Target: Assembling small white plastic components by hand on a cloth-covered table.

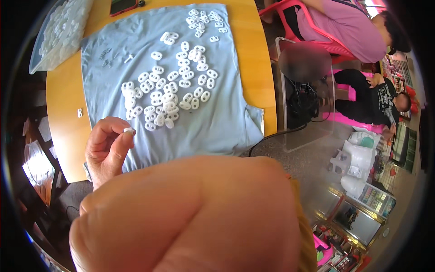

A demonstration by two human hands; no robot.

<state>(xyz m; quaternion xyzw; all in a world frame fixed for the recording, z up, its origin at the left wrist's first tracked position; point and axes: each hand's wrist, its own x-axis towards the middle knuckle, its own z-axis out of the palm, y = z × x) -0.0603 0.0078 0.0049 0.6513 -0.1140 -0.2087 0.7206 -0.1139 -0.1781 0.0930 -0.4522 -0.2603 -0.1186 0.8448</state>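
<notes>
Up close, the left hand (108, 149) is pinching one small white piece (129, 130) between thumb and fingertips above the blue cloth (217, 122), where a steady, light grip is keeping it from slipping, while the right hand, hidden behind a looming forearm, is not showing its state.

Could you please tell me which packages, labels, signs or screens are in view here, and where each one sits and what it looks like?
Clear plastic bag: far left table corner, bulging with small white parts.
Phone: far table edge, flat, dark screen, red rim.
White sacks: on the floor to the right, bulky and tied.
Display cases: lower right, glass-fronted, holding small colourful goods.
</notes>
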